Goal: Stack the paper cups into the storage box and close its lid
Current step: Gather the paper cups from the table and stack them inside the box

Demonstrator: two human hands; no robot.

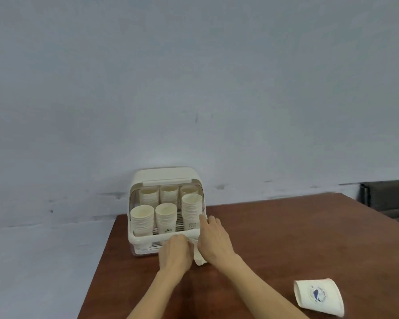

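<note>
A cream storage box stands at the table's far left corner with its lid swung up. Several stacks of paper cups fill it; the front right stack is the tallest. My left hand is curled in front of the box and grips a white paper cup, which shows between my two hands. My right hand lies over that cup with its fingers stretched forward. Its index fingertip reaches the box's right front corner beside the tall stack. Another paper cup with a blue print lies on its side near right.
The brown table ends just left of the box and drops to a pale floor. A grey-blue wall rises right behind the box. A dark piece of furniture stands beyond the table's far right corner.
</note>
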